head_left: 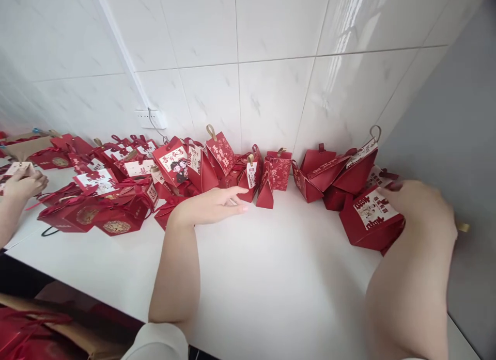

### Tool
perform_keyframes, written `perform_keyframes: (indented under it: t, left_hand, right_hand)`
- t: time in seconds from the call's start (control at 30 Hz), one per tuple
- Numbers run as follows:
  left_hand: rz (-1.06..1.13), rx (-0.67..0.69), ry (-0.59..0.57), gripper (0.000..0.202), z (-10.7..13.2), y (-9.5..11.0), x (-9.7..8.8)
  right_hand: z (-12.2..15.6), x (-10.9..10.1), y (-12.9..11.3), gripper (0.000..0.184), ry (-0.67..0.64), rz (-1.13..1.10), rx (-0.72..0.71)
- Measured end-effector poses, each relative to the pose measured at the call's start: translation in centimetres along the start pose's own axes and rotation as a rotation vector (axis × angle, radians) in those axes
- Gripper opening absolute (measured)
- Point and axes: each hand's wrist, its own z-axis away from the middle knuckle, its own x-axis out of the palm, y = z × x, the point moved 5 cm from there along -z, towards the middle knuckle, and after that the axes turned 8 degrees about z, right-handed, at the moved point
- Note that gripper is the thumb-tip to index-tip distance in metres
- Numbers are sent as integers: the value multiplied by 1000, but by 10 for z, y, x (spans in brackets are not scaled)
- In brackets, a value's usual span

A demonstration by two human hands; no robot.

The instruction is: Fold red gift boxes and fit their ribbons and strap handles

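Note:
My left hand [213, 204] reaches over the white table with its fingers stretched out and apart, holding nothing. Its fingertips are at a small red gift box [251, 181] with a white tag; whether they touch it I cannot tell. Beside that box leans a narrow red gift box [265, 192]. On the right, my right hand [426, 210] is curled round the side of a larger red gift box [372, 218] with a white printed label. The thumb lies near the label, and the other fingers are hidden. Several red boxes [329, 174] lean together just behind it.
Red gift boxes [120, 218] crowd the left part of the white table [271, 277]. Another person's hand [25, 182] holds a tag at the far left. A tiled wall [271, 102] with a socket [150, 119] stands behind. A grey surface [465, 163] bounds the right.

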Motion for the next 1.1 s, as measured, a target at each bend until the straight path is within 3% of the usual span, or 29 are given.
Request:
perform_keyframes:
  t: [0.07,0.17,0.2,0.27,0.37,0.43,0.5,0.6,0.7,0.9,1.1]
  left_hand:
    - [-15,45,-12,68,-4,5,8]
    - [-71,80,-18,63,-10,11,17]
    - [-95,81,-30,61,-11,12,21]
    - [-130,70,-74,58,-13,13,27]
    - [-136,80,-98,61,-17,13,33]
    - [-121,130,-66,67,-22,16,32]
    - [-82,203,-45,72,-28,19,32]
    - [29,319,-45,65,-42,20,32]
    - [147,382,-20,46,-59,14,34]
    - [193,322,11,30,-86,-5,41]
    - [72,323,15,27,-81,-5,38]
  right_hand:
    - [-14,17,14,19,-148,-14,-147]
    - [-10,17,5,21,-186,-42,-451]
    - [2,12,-6,17,-223,-42,-567]
    - [32,2,-34,14,-340,1,-668]
    - [90,-13,-93,9,-458,-100,-838]
    - [125,-13,-132,12,-530,-191,-996]
    - [150,-9,-161,19,-522,-308,-1123]
    - [163,-2,-181,29,-423,-473,-1145]
    - [163,3,-182,31,-406,-550,-1095]
    - [165,1,-182,21,-310,-591,-1044]
    - [176,4,-194,12,-243,-725,-1067]
